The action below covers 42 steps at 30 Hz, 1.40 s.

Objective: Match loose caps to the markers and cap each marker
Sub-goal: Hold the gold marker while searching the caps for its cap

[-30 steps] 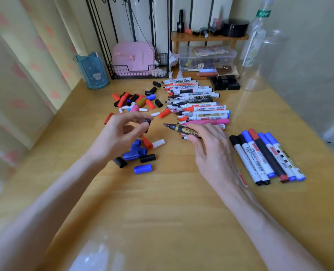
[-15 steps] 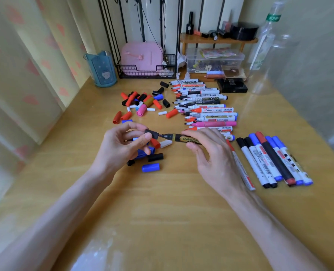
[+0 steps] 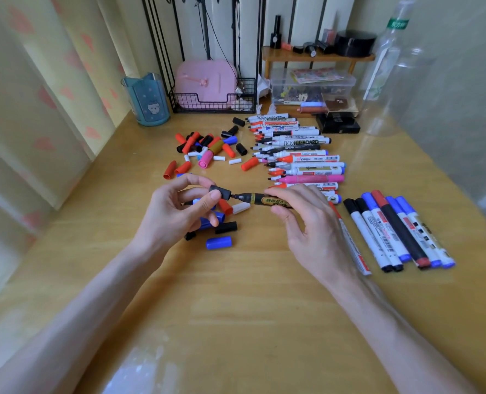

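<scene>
Left hand point(image 3: 176, 214) pinches a black cap point(image 3: 219, 191) between thumb and forefinger, narrow grip, other fingers loosely curled beneath. Right hand point(image 3: 310, 223) holds a black marker point(image 3: 264, 199) with a yellow label by the barrel, fingertips on top and thumb under; tip points to 9 o'clock.

Change: a second ago the hands stood apart, nib bare, cap held off at 9 o'clock of it. Half a second ago the cap reached the tip. Now the cap mouth sits over the nib, nib hidden, dark collar still showing between cap and label. Judged: cap is started, not yet pushed home. Colours agree, black on black, so the match looks sound; a straight push along the barrel should finish it.

Surroundings, taken from the hands:
- 3 o'clock: row of capped markers point(image 3: 392, 231), black, blue, red, lying side by side on the desk point(image 3: 236, 308). Done pile, by my reading.
- 1 o'clock: stack of uncapped markers point(image 3: 301, 155), tips to 9 o'clock. Many left.
- 11 o'clock: heap of loose caps point(image 3: 207, 149), red, black, pink, white.
- Under and at 6 o'clock of the left hand: a few more caps, one blue cap point(image 3: 219, 242) lying clear of the rest.

Task is early; most of the markers wait.
</scene>
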### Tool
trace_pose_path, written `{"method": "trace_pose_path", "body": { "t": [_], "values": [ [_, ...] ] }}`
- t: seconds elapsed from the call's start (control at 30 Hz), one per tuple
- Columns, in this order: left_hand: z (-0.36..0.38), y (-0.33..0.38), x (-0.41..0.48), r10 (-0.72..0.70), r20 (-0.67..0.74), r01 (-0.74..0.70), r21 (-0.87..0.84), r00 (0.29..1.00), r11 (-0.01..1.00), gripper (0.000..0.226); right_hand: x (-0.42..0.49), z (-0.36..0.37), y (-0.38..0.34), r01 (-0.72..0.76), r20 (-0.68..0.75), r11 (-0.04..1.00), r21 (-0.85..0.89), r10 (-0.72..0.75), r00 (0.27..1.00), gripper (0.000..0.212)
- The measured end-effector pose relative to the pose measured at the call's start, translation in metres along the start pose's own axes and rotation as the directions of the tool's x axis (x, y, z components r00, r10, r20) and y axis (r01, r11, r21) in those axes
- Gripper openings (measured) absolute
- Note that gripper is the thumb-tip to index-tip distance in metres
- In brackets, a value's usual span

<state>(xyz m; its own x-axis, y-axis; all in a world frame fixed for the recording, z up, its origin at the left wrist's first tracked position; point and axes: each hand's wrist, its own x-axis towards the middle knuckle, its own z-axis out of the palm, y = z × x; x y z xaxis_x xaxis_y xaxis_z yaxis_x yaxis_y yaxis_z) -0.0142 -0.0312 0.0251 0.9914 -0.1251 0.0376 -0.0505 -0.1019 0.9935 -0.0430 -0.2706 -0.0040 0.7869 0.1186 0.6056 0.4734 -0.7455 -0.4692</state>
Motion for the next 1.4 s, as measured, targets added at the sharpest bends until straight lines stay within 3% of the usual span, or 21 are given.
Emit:
{"method": "trace_pose_path", "body": {
  "t": [0.43,0.67,0.77,0.87,0.93,1.2,1.4],
  "values": [
    [0.002,-0.001,-0.002,-0.007,0.015,0.007,-0.027,1.000,1.000,0.031,0.000,0.000,-0.002,0.005,-0.006,1.000,0.017,-0.005,1.000,0.030],
    [-0.001,-0.001,-0.003,0.065,-0.006,-0.065,-0.089,0.998,0.994,0.020,0.000,0.000,0.001,-0.028,-0.019,1.000,-0.004,0.028,0.999,0.030],
    [-0.001,-0.005,-0.002,0.144,-0.008,-0.144,0.026,0.989,0.989,0.022,0.000,0.000,0.001,-0.044,-0.017,0.999,-0.004,0.044,0.999,0.032],
    [-0.003,-0.011,-0.001,0.296,0.077,-0.306,0.266,0.952,0.914,0.015,0.000,0.000,0.001,-0.042,-0.013,0.999,0.008,0.042,0.999,0.031],
    [-0.002,-0.014,0.000,0.305,0.090,-0.316,0.369,0.948,0.874,0.017,0.000,0.000,0.000,-0.030,-0.012,0.999,0.018,0.030,0.999,0.032],
    [-0.006,-0.023,0.005,0.360,0.103,-0.358,0.520,0.927,0.775,0.019,-0.001,0.002,0.001,0.038,0.013,0.999,0.029,-0.038,0.999,0.030],
    [-0.005,-0.024,0.002,0.459,0.204,-0.465,0.668,0.865,0.581,0.034,-0.003,0.004,0.003,0.058,0.043,0.998,0.027,-0.060,0.997,0.031]
  ]
}}
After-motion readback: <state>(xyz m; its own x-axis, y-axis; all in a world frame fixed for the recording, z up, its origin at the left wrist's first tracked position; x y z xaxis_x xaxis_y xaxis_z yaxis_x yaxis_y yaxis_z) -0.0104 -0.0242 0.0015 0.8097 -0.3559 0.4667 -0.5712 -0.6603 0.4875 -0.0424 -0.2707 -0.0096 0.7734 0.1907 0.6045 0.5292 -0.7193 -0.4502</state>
